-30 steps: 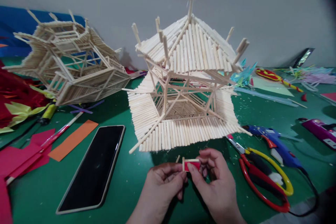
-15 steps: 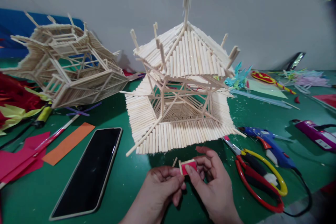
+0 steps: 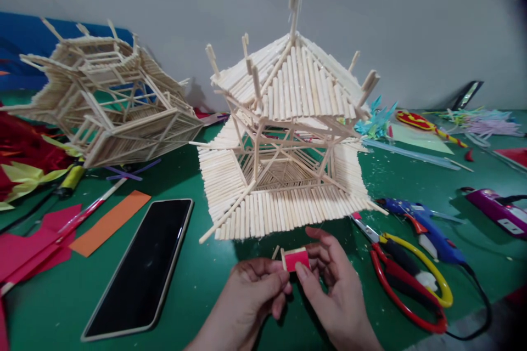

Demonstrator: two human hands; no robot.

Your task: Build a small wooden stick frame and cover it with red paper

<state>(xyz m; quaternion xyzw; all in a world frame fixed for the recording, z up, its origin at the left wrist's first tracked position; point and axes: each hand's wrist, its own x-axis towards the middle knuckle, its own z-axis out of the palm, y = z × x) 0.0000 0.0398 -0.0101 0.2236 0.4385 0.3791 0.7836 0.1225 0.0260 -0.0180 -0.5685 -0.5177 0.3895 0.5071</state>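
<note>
A small red paper piece (image 3: 295, 259) edged with short wooden sticks is held between both hands. The thumb and fingers of my left hand (image 3: 261, 293) pinch its left end, at the upright stick. My right hand (image 3: 331, 279) grips the lower right of it with the thumb on the red face and the fingers behind. A short loose stick (image 3: 275, 252) shows just above my left fingers. Right behind the hands stands a pavilion model of wooden sticks (image 3: 284, 214), with a slatted peaked roof and a wide lower skirt.
Scissors (image 3: 407, 279) and a blue glue gun (image 3: 428, 230) lie at the right, near a purple power strip (image 3: 494, 211). On the left are a phone (image 3: 142, 269), an orange paper strip (image 3: 111, 223), pink paper (image 3: 53, 230) and a second stick model (image 3: 119, 104).
My right thumb has slid down on the small piece, so more of its red face shows. Otherwise the hands hold nearly the same place; the whole view has shifted slightly.
</note>
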